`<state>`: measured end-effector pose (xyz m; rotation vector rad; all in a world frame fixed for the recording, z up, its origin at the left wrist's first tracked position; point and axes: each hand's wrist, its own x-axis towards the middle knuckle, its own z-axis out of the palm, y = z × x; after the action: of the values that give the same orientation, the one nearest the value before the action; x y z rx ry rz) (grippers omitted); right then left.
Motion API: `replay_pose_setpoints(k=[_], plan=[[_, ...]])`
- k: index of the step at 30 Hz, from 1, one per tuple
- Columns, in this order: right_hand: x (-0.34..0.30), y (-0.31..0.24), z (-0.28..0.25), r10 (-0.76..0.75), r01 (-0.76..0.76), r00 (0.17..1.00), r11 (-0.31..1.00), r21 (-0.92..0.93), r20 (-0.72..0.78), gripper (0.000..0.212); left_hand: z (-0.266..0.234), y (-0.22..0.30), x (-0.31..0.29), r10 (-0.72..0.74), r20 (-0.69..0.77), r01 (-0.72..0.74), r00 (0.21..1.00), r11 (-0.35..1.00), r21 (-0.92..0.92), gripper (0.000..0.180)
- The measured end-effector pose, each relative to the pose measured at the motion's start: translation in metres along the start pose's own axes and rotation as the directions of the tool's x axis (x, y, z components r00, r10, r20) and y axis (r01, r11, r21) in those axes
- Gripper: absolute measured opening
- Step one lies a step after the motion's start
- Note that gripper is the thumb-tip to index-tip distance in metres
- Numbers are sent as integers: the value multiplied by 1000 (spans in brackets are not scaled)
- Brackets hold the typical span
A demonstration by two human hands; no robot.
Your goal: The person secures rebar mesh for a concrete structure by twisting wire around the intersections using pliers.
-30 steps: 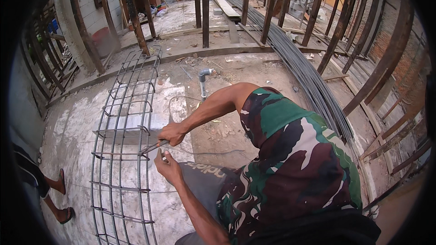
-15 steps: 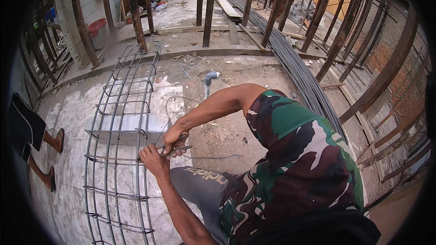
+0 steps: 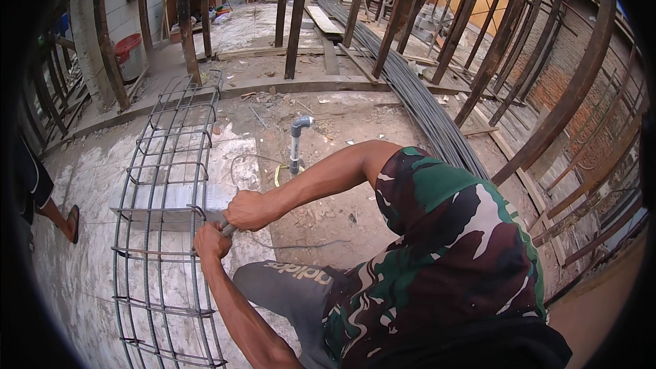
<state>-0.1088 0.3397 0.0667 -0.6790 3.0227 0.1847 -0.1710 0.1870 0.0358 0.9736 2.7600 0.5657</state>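
Observation:
A long rebar cage [image 3: 160,254] of ribbed bars and square stirrups lies in front of me, left of my knee. My right hand [image 3: 249,210] is closed around a pair of pincers [image 3: 227,228], mostly hidden by my fingers. Against the cage's right-hand bar, my left hand [image 3: 212,240] is closed with its fingers curled beside the pincers. What those fingers grip, a bar, wire or the tool itself, is hidden. Under the cage, a pale block [image 3: 222,197] props it off the whitish floor.
A grey pipe elbow [image 3: 301,123] stands upright ahead. Loose wire [image 3: 301,244] lies on the dirt. A bundle of steel bars [image 3: 427,113] runs along the right among wooden posts [image 3: 298,20]. A person's sandalled foot [image 3: 72,224] is at left; a red-rimmed bucket [image 3: 128,55] stands beyond.
Both hands have shifted slightly left in view, and the right hand has turned so its back covers the pincers. The view has moved a little; only one of the other person's feet shows now.

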Motion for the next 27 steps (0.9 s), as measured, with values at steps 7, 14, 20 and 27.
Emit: replay_pose_setpoints(k=[7, 14, 20, 27], plan=[[9, -5, 3, 65, -206, 921, 918, 339, 384, 18, -13, -4, -10, 59, 97, -65, 994, 996, 66, 25], [-28, -27, 42, 276, -325, 946, 824, 464, 171, 22, 17, -5, -7, 76, 171, -120, 982, 957, 264, 18], [-21, -16, 44, 176, -199, 980, 895, 398, 94, 19, 18, -7, -11, 121, 15, -122, 993, 970, 212, 15], [10, 30, 31, -622, -828, 478, -84, 555, 620, 20, 34, 5, -42, 382, -605, -276, 699, 924, 265, 25]])
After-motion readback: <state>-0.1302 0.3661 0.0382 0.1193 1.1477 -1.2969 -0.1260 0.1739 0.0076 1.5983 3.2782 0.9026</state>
